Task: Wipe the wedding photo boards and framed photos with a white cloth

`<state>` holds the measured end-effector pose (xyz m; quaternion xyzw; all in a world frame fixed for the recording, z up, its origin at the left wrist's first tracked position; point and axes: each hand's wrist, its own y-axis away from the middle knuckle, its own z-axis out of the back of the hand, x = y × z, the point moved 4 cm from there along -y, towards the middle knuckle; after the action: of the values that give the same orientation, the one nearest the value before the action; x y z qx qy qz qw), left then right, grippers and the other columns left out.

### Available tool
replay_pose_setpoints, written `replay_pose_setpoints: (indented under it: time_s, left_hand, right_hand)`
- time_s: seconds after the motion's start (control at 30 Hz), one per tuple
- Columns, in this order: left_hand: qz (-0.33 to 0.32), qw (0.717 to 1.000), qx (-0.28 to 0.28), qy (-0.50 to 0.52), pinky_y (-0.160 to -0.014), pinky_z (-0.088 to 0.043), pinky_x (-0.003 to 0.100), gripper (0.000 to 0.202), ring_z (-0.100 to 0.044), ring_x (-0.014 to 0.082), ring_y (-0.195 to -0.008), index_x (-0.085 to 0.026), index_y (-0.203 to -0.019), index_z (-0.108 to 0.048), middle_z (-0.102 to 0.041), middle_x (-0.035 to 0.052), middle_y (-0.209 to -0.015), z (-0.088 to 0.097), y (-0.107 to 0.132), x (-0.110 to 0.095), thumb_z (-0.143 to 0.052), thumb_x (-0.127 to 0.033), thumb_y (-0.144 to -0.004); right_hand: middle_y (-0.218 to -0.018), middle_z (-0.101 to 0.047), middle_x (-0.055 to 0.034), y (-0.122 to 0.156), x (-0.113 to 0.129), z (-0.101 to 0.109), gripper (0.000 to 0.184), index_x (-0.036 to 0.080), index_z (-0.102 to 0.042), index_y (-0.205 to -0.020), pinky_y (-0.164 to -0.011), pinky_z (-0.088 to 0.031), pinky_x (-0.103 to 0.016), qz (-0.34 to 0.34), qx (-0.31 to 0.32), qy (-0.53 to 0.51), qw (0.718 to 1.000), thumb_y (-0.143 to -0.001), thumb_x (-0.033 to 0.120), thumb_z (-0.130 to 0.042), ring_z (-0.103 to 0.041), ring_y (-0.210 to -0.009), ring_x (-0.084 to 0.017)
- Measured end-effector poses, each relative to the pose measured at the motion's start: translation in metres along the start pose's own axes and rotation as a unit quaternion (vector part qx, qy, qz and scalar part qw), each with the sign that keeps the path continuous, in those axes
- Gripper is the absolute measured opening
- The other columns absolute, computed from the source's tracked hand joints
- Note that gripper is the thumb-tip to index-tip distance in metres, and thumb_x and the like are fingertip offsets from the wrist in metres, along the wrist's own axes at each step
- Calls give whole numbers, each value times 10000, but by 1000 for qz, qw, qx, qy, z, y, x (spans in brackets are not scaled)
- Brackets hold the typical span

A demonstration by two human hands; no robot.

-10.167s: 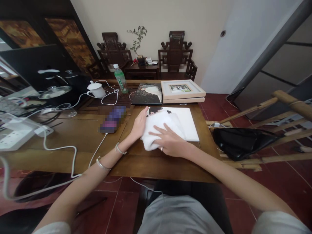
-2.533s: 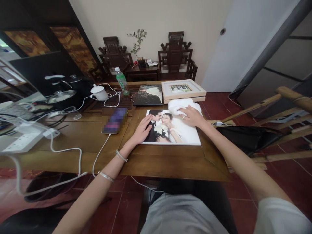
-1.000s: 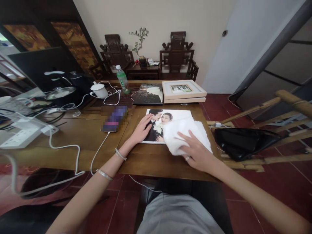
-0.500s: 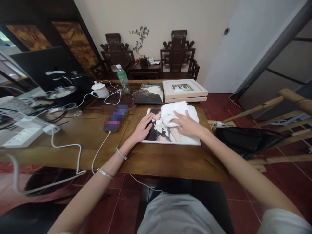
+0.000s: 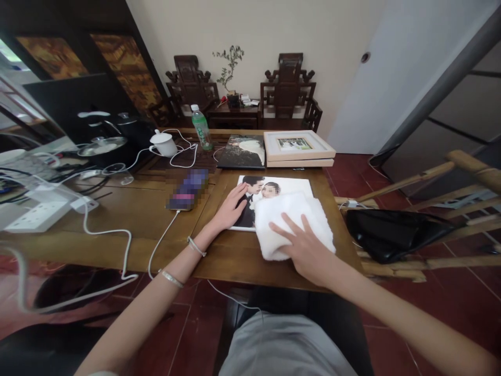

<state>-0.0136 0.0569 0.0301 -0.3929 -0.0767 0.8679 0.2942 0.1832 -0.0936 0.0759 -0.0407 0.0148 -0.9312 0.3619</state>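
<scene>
A flat photo panel point(image 5: 246, 220) showing a couple lies on the wooden table in front of me. My left hand point(image 5: 230, 210) rests along its left edge, fingers stretched out and flat. Under my right hand point(image 5: 303, 243) is a folded white towel point(image 5: 274, 209), pressed down with spread fingers; some fingers appear bent at its near edge. The towel covers the lower right of the panel and overhangs its near edge onto the table.
Behind the panel lie a dark picture point(image 5: 240, 151) and stacked light-wood frames point(image 5: 299, 159). A green-labelled bottle point(image 5: 201, 130), a lidded white cup point(image 5: 163, 144) and a charging phone point(image 5: 188, 190) stand or lie leftward, with a power strip point(image 5: 39, 214) and cables.
My right hand has drawn the towel toward me and slightly right, uncovering the upper part of the panel. My left hand keeps its place on the left edge.
</scene>
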Motion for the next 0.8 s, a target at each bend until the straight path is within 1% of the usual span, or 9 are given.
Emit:
replay_pose_setpoints:
  time_s: [0.1, 0.2, 0.33, 0.43, 0.5, 0.6, 0.67, 0.7, 0.8]
  left_hand:
    - [-2, 1000, -2, -1, -1189, -194, 453, 507, -283, 231, -1433, -172, -1414, -451, -370, 104, -1524, 0, 0, -1, -392, -336, -937]
    - [-2, 1000, 4, -5, -1190, -189, 460, 506, -281, 224, -1434, -196, -1422, -439, -364, 84, -1530, 0, 0, -1, -389, -330, -937]
    - [-3, 1000, 9, -9, -1188, -187, 466, 513, -271, 231, -1438, -186, -1424, -434, -355, 91, -1534, 0, -1, 1, -387, -347, -940]
    - [-8, 1000, 8, -11, -1188, -188, 463, 520, -272, 235, -1438, -169, -1418, -442, -363, 109, -1527, 0, -1, 3, -384, -377, -944]
    - [-11, 1000, 11, -12, -1189, -185, 456, 534, -270, 236, -1438, -148, -1416, -443, -363, 127, -1523, 0, -1, 4, -381, -396, -947]
    - [-12, 1000, 13, -10, -1188, -187, 459, 540, -273, 240, -1437, -145, -1416, -443, -360, 132, -1524, 1, 0, 3, -380, -407, -949]
    - [-10, 1000, 13, -7, -1188, -188, 457, 538, -275, 237, -1437, -152, -1419, -441, -357, 126, -1527, 2, 0, 2, -381, -405, -948]
    - [-9, 1000, 13, -6, -1189, -187, 452, 540, -273, 234, -1437, -150, -1420, -440, -354, 126, -1528, 2, 0, 2, -381, -406, -948]
    - [-6, 1000, 13, -6, -1194, -178, 436, 544, -265, 227, -1441, -152, -1421, -440, -354, 120, -1530, 1, 0, 3, -377, -415, -949]
  right_hand:
    - [-1519, -384, -54, 4, 10, -3, 519, 246, -724, -1020, -1037, -207, -772, 6, -6, 5, 1000, -692, -52, -454, -204, -1414, -433]
    - [-1516, -389, -44, -7, -1, -1, 560, 253, -711, -1059, -1039, -218, -761, 5, -3, 1, 1000, -690, -62, -431, -221, -1417, -408]
    - [-1499, -415, -57, -40, -38, 8, 625, 242, -660, -1167, -1040, -231, -745, -23, -6, -19, 1000, -682, -64, -414, -239, -1421, -374]
    - [-1420, -515, -92, -70, -72, 17, 586, 229, -642, -1201, -1048, -255, -712, -55, -15, -38, 998, -720, -28, -427, -273, -1414, -350]
    - [-1340, -591, -87, -87, -92, 22, 548, 230, -646, -1197, -1069, -275, -657, -67, -26, -49, 996, -760, -8, -418, -316, -1399, -326]
    - [-1253, -653, -76, -107, -114, 29, 493, 218, -668, -1172, -1063, -347, -534, -75, -44, -54, 995, -787, 19, -433, -468, -1297, -320]
    - [-1215, -673, -89, -114, -121, 30, 480, 197, -672, -1172, -1031, -392, -472, -80, -51, -50, 994, -781, 23, -452, -554, -1201, -315]
    - [-1206, -677, -94, -115, -121, 30, 482, 194, -670, -1175, -1025, -398, -464, -82, -53, -48, 994, -780, 21, -455, -567, -1182, -313]
    - [-1228, -663, -99, -108, -111, 26, 488, 208, -662, -1180, -1055, -350, -543, -70, -59, -42, 995, -794, 14, -435, -495, -1268, -322]
